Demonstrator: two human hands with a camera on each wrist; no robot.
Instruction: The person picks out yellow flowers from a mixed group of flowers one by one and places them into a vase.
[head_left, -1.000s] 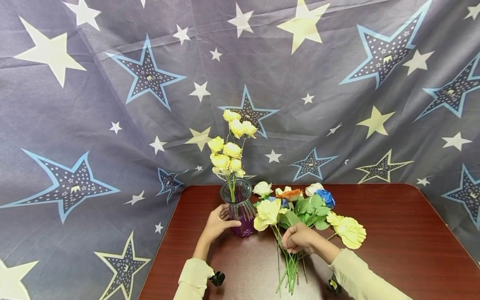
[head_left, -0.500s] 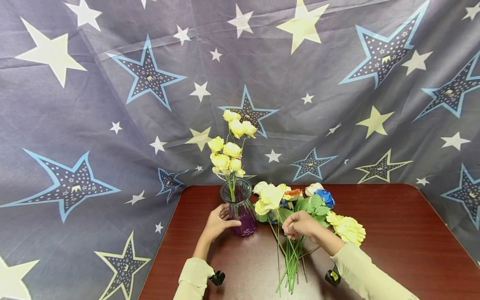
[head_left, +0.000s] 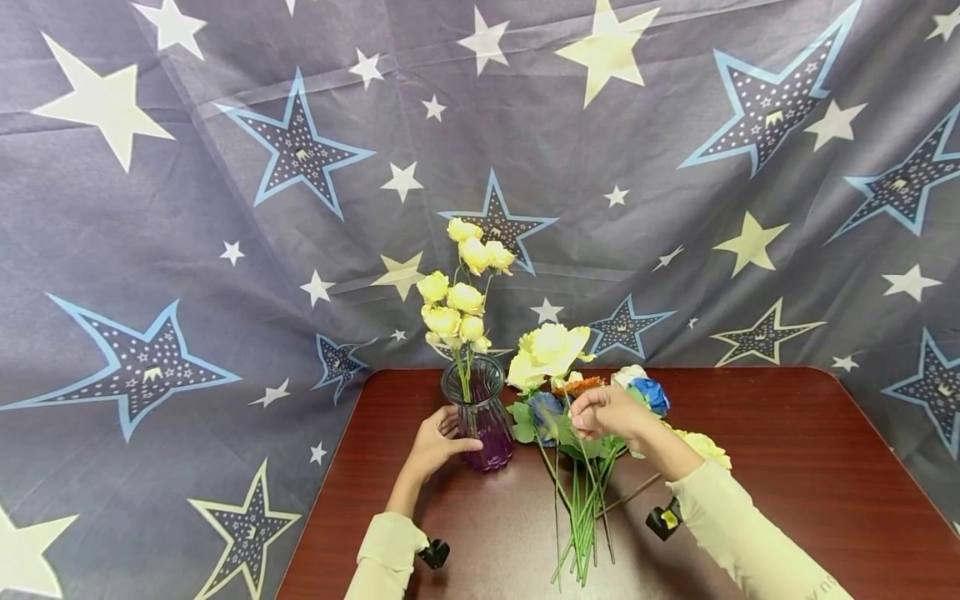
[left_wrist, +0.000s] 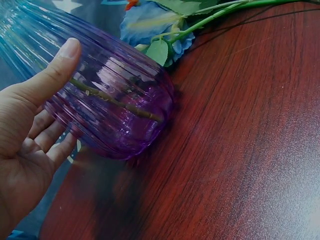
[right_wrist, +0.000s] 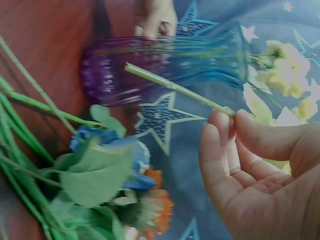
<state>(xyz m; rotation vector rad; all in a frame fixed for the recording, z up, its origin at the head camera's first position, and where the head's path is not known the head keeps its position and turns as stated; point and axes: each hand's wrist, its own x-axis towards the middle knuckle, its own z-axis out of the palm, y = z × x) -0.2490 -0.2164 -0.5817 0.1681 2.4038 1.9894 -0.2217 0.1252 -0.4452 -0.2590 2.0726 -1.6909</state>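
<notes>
A ribbed glass vase [head_left: 489, 437], purple at the base and blue toward the rim, stands upright on the table. Several yellow flowers [head_left: 465, 298] rise from it. My left hand [head_left: 437, 446] holds the vase's left side, thumb across the front and fingers around the back. Between thumb and fingertips, my right hand [head_left: 611, 414] pinches the stem [right_wrist: 172, 86] of a large yellow flower [head_left: 551, 350]. That bloom is raised to the right of the vase. In the right wrist view, the stem's cut end lies in front of the vase, apart from the rim.
Beneath my right hand lies a pile of flowers: blue [head_left: 651, 395], orange [head_left: 581, 384], white and yellow, with green stems [head_left: 581, 521] toward the front of the brown table [head_left: 810, 492]. A grey star-patterned cloth [head_left: 247, 275] hangs behind.
My right hand has lifted the yellow flower upward from the pile, its bloom now above the table's back edge. My left hand stays on the vase.
</notes>
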